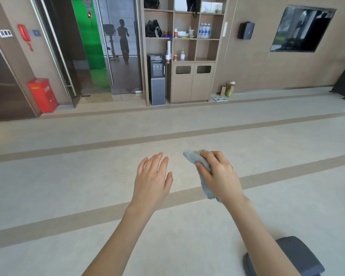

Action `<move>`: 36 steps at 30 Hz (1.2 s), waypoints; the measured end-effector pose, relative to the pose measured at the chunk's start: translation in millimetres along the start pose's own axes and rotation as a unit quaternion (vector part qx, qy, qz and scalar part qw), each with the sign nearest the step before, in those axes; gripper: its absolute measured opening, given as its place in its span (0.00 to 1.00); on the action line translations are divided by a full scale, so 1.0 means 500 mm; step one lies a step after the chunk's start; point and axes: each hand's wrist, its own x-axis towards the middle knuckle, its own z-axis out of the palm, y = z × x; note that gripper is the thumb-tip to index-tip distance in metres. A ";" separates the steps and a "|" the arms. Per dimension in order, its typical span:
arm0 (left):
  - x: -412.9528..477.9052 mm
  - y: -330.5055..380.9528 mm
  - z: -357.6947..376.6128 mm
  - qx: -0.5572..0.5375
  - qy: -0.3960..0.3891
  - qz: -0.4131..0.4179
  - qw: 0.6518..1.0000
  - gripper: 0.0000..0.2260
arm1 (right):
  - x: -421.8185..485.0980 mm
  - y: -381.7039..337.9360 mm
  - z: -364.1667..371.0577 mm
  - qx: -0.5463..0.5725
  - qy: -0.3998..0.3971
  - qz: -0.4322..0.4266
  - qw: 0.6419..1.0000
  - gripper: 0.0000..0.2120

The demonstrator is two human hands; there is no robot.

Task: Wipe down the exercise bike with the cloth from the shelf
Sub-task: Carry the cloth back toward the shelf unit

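Now cloth (202,172) gripped in R hand (220,176) fingers, L hand (152,176) spread, empty; shelf (184,38) well ahead. Wiping not begun, judging.

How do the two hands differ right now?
The right hand is closed around the grey cloth; the left hand is open and holds nothing. The right hand's fingers are curled, the left hand's spread flat. Both are bare, palm down, held out above the floor.
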 end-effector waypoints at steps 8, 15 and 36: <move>0.247 -0.107 0.189 0.007 -0.026 0.016 1.000 0.18 | 0.256 0.107 0.134 -0.016 0.002 0.033 0.999 0.15; 0.538 -0.195 0.408 0.020 -0.033 0.033 0.999 0.17 | 0.562 0.240 0.278 -0.019 0.019 0.027 0.999 0.15; 1.447 -0.504 0.999 -0.005 -0.037 0.011 0.999 0.16 | 1.548 0.580 0.680 -0.035 0.009 0.013 0.999 0.14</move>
